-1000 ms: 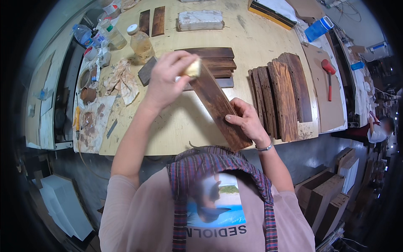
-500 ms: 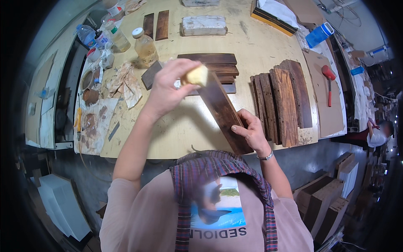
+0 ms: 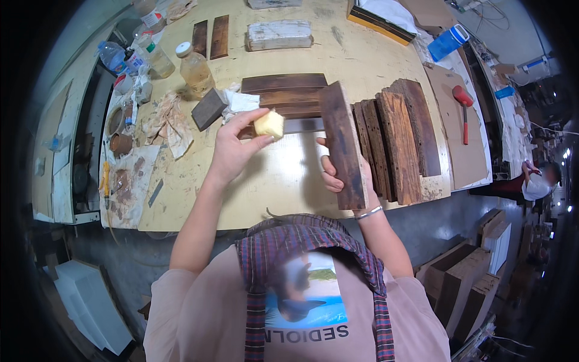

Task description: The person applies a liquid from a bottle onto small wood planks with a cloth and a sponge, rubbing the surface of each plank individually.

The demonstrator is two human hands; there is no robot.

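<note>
My left hand (image 3: 232, 148) pinches a small pale yellow sponge (image 3: 269, 125) above the workbench (image 3: 271, 181). The sponge is off the wood now, left of the plank. My right hand (image 3: 335, 175) grips a long dark stained wooden plank (image 3: 342, 145) from underneath and holds it almost upright, lengthwise away from me. Only the fingers of that hand show at the plank's left edge. Behind the sponge lies a stack of dark stained boards (image 3: 283, 93).
Rough unstained planks (image 3: 398, 139) lie right of the held plank. A dark sanding block (image 3: 208, 109), stained rags (image 3: 169, 120), bottles (image 3: 194, 67), a pale brick-shaped block (image 3: 278, 34), a red-handled tool (image 3: 464, 108) and a blue bottle (image 3: 447, 42) sit on the bench. A person (image 3: 537, 181) is far right.
My left hand lifted the sponge off the plank and moved left. My right hand turned the plank from a slant to nearly straight and shifted it right.
</note>
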